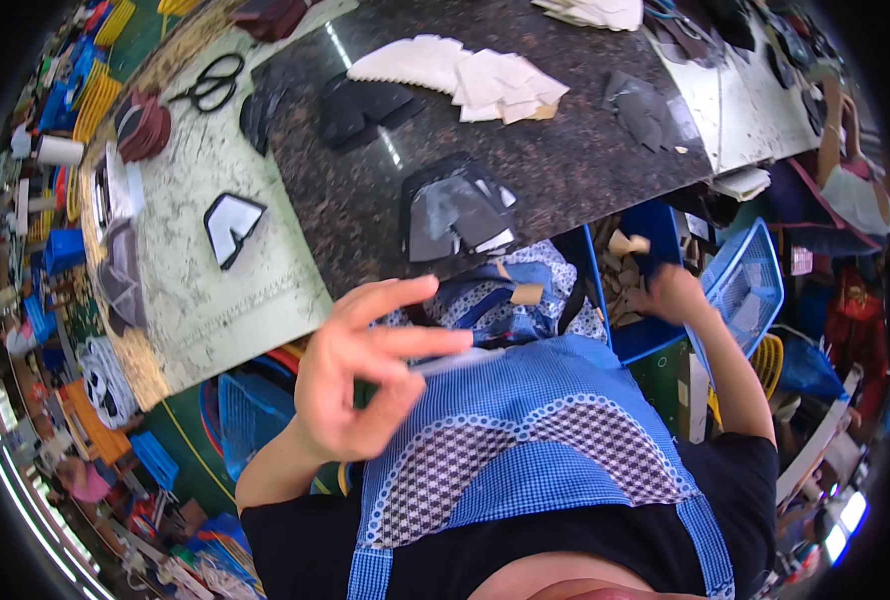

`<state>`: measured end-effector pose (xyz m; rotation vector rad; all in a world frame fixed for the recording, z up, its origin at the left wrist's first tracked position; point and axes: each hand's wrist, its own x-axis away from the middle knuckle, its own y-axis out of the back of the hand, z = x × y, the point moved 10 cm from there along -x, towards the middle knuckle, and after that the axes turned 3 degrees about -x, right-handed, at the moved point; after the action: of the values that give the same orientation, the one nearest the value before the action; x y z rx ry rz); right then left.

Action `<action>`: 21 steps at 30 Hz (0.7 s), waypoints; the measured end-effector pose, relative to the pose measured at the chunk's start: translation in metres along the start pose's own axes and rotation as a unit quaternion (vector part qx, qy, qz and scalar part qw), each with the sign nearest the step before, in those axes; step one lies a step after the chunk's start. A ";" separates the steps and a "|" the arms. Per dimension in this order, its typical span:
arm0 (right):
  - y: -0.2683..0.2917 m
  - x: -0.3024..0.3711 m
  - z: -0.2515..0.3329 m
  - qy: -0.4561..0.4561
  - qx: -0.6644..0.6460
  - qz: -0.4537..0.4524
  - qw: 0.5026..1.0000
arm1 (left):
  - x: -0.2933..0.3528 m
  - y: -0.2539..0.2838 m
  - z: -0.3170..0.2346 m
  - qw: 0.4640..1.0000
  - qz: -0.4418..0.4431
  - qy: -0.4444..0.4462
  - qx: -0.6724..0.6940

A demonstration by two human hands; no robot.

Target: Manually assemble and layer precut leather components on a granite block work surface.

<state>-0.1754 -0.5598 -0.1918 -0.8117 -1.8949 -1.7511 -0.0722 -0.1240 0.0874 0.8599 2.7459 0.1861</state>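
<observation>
My left hand (350, 370) is raised over my lap, short of the table's near edge. Its index finger stretches out, while the thumb and another finger meet a thin, whitish, blurred strip (457, 361). My right hand (677, 296) reaches over a blue bin (655, 345) that holds several beige scraps (620, 290). Motion smears its fingers, so I cannot make out whether anything is in them. On the dark stone slab (565, 180), nearest to my left hand, lies a stack of black notched pieces (445, 215) with white patches.
Cream scalloped pieces (415, 62) lie fanned across the slab, beside other black pieces (360, 110). Leftward, the pale board carries black scissors (210, 85) and a white, black-edged piece (233, 228). A blue basket (745, 285) stands right of the bin. Another person (855, 180) sits at far right.
</observation>
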 end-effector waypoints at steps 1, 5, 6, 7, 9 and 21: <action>0.020 0.029 0.028 0.118 0.160 -0.055 0.978 | 0.022 0.003 0.034 0.971 -0.081 0.119 0.193; 0.122 0.045 0.067 0.061 -0.526 -0.119 0.840 | 0.033 -0.015 0.072 0.911 -0.102 0.244 0.316; 0.167 0.061 0.121 0.154 -0.600 -0.067 0.782 | 0.027 -0.020 0.072 0.905 -0.091 0.253 0.329; 0.204 0.077 0.175 0.246 -0.662 -0.008 0.708 | 0.023 -0.027 0.074 0.900 -0.093 0.253 0.342; 0.234 0.097 0.245 0.389 -0.599 0.039 0.699 | 0.018 -0.036 0.081 0.898 -0.017 0.312 0.309; 0.258 0.025 0.270 0.269 -0.496 0.022 0.825 | -0.032 0.024 0.123 0.970 -0.090 0.225 -0.012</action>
<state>0.0003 -0.2812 -0.0132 -0.5337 -0.5107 -2.5704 0.0012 -0.1173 -0.0190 0.6142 3.2127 0.4247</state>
